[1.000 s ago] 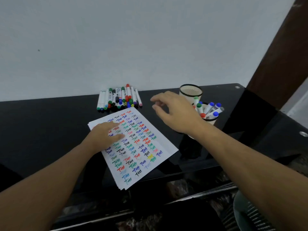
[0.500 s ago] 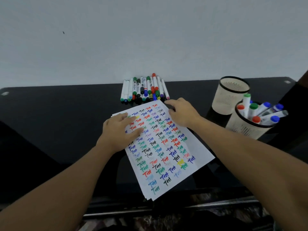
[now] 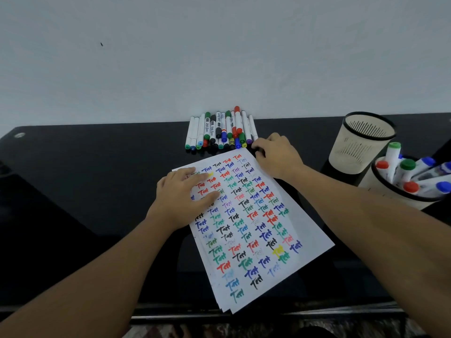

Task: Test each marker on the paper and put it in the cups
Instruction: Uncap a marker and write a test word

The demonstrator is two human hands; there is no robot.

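Right hand [image 3: 278,154] curls at the marker row's [image 3: 219,131] right end; grip uncertain. Left hand [image 3: 185,193] presses flat on the paper [image 3: 305,230]. Markers are light, rigid, slippery: pinch yours mid-barrel.

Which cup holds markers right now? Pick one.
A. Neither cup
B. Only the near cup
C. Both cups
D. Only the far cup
B: the near cup at the right edge is packed with capped markers, while the far cup behind it shows only its bare slotted inner wall.
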